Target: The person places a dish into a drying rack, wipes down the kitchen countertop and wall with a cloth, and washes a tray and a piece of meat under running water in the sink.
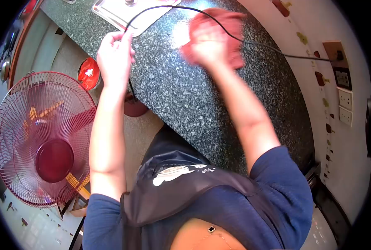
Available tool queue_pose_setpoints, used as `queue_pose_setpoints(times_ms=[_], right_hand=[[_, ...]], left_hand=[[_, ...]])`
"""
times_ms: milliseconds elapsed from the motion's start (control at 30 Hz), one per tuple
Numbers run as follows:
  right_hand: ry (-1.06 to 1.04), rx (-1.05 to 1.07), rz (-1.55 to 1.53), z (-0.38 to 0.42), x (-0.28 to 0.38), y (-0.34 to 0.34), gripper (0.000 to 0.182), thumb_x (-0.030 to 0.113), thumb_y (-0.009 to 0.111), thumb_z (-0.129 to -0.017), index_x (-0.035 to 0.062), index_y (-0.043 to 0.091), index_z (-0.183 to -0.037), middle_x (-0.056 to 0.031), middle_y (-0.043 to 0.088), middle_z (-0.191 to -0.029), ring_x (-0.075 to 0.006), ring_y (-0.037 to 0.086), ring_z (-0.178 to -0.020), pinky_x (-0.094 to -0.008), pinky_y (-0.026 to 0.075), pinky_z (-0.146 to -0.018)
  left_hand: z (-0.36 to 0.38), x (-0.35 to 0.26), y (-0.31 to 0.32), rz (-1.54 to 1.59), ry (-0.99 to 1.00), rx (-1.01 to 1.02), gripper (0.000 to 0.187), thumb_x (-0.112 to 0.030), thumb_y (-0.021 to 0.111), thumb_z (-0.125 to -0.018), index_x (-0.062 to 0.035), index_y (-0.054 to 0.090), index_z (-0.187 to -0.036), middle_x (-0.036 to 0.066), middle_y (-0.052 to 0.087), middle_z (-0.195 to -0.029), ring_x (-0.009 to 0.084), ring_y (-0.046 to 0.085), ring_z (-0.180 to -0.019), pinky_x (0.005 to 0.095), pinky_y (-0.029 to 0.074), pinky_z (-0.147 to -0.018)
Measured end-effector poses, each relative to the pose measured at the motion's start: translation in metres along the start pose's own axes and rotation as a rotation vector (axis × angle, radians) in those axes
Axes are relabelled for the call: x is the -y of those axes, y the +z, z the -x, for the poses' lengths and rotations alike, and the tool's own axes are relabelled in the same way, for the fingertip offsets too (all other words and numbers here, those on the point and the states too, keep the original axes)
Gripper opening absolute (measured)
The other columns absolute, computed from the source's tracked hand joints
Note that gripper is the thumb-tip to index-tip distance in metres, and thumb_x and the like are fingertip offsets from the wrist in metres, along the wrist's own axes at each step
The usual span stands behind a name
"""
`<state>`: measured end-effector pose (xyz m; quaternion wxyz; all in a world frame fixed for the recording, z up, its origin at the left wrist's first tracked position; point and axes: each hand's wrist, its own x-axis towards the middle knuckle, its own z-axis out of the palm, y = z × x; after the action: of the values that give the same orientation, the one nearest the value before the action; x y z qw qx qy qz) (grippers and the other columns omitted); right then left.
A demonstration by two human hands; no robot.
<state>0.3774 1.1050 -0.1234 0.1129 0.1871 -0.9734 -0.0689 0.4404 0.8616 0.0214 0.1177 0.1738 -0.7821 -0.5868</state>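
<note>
My left hand [115, 56] is closed around a black cable [162, 6] near the left edge of the speckled dark countertop [169, 83]. From there the cable arches over the counter to a wall socket at the right, and a length hangs below the hand. On the countertop, my right hand [210, 46] presses on a red cloth [231, 31], its fingers blurred and partly lost against the fabric. The cloth lies spread and crumpled around that hand.
A red fan [54, 160] stands at the left. Behind it is a bin with a red liner [89, 74]. A metal sink or tray [139, 21] is at the counter's far edge. Wall sockets [346, 100] are at the right.
</note>
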Motion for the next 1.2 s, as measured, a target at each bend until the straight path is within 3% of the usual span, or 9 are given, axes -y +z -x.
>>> queue_pose_setpoints(times_ms=[33, 167, 267, 367, 400, 567, 800, 933, 1200], right_hand=[[-0.049, 0.330, -0.224, 0.014, 0.041, -0.051, 0.052, 0.036, 0.046, -0.093, 0.0128, 0.050, -0.138, -0.0105, 0.046, -0.148, -0.0338, 0.042, -0.136, -0.0568, 0.038, -0.103], [-0.478, 0.141, -0.770, 0.161, 0.130, -0.053, 0.053, 0.038, 0.041, -0.097, 0.0195, 0.043, -0.147, -0.0068, 0.032, -0.159, -0.0297, 0.025, -0.148, -0.0437, 0.018, -0.123], [-0.464, 0.284, -0.360, 0.145, 0.035, -0.043, 0.053, 0.030, 0.039, -0.099, 0.0208, 0.039, -0.151, -0.0013, 0.028, -0.161, -0.0193, 0.021, -0.150, -0.0363, 0.012, -0.125], [0.210, 0.053, -0.457, 0.144, -0.142, 0.044, 0.047, 0.036, 0.027, -0.105, 0.0229, 0.045, -0.146, -0.0028, 0.034, -0.158, -0.0209, 0.024, -0.149, -0.0371, 0.020, -0.122], [0.798, 0.201, -0.741, 0.126, -0.174, -0.037, 0.045, 0.035, 0.032, -0.105, 0.0237, 0.047, -0.145, -0.0032, 0.039, -0.154, -0.0242, 0.030, -0.146, -0.0377, 0.025, -0.119], [0.506, 0.035, 0.030, 0.157, -0.251, 0.079, 0.047, 0.025, 0.042, -0.098, 0.0227, 0.046, -0.145, -0.0050, 0.040, -0.153, -0.0290, 0.029, -0.144, -0.0517, 0.025, -0.116], [-0.271, 0.324, -0.512, 0.180, 0.028, -0.060, 0.053, 0.037, 0.046, -0.096, 0.0268, 0.043, -0.148, -0.0011, 0.029, -0.161, -0.0293, 0.018, -0.151, -0.0540, 0.011, -0.121], [-0.516, 0.219, -0.792, 0.244, 0.038, -0.065, 0.051, 0.035, 0.052, -0.092, 0.0249, 0.053, -0.142, -0.0025, 0.036, -0.158, -0.0265, 0.022, -0.150, -0.0463, 0.013, -0.123], [0.229, 0.060, -0.142, 0.197, -0.217, 0.026, 0.051, 0.042, 0.051, -0.096, 0.0163, 0.052, -0.140, -0.0120, 0.047, -0.146, -0.0341, 0.032, -0.143, -0.0517, 0.028, -0.114]], left_hand=[[-0.004, 0.001, 0.001, -0.003, 0.015, -0.029, 0.023, -0.020, 0.068, -0.095, 0.0000, 0.060, -0.102, -0.001, 0.056, -0.065, 0.0045, 0.050, -0.050, 0.0191, 0.039, -0.045], [-0.013, -0.004, 0.002, -0.029, 0.022, -0.088, 0.026, -0.021, 0.068, -0.094, 0.0017, 0.061, -0.106, -0.001, 0.056, -0.067, 0.0048, 0.049, -0.052, 0.0196, 0.041, -0.046], [-0.016, -0.006, 0.005, -0.099, 0.023, -0.060, 0.026, -0.022, 0.068, -0.095, 0.0011, 0.062, -0.105, -0.001, 0.057, -0.067, 0.0049, 0.049, -0.051, 0.0201, 0.042, -0.047], [-0.015, -0.002, 0.014, -0.233, 0.063, -0.014, 0.027, -0.024, 0.066, -0.095, 0.0005, 0.062, -0.105, 0.003, 0.064, -0.070, 0.0063, 0.056, -0.054, 0.0219, 0.046, -0.050], [-0.013, -0.001, 0.019, -0.236, 0.070, -0.008, 0.027, -0.024, 0.066, -0.095, 0.0005, 0.062, -0.105, 0.003, 0.064, -0.070, 0.0063, 0.056, -0.054, 0.0219, 0.046, -0.050], [0.003, 0.013, 0.039, -0.410, 0.064, 0.070, 0.027, -0.027, 0.066, -0.095, -0.0018, 0.064, -0.105, 0.003, 0.064, -0.071, 0.0078, 0.058, -0.055, 0.0239, 0.047, -0.053], [-0.032, 0.038, 0.035, -0.213, -0.005, -0.144, 0.030, -0.023, 0.063, -0.095, 0.0061, 0.061, -0.099, 0.007, 0.062, -0.069, 0.0115, 0.057, -0.049, 0.0263, 0.048, -0.045], [-0.054, 0.052, 0.031, -0.141, -0.053, -0.249, 0.029, -0.022, 0.062, -0.095, 0.0062, 0.063, -0.101, 0.008, 0.064, -0.071, 0.0115, 0.058, -0.050, 0.0262, 0.048, -0.047], [-0.046, 0.058, 0.056, -0.592, -0.063, -0.016, 0.029, -0.031, 0.063, -0.090, -0.0058, 0.068, -0.103, 0.004, 0.072, -0.076, 0.0123, 0.065, -0.060, 0.0297, 0.051, -0.059]])
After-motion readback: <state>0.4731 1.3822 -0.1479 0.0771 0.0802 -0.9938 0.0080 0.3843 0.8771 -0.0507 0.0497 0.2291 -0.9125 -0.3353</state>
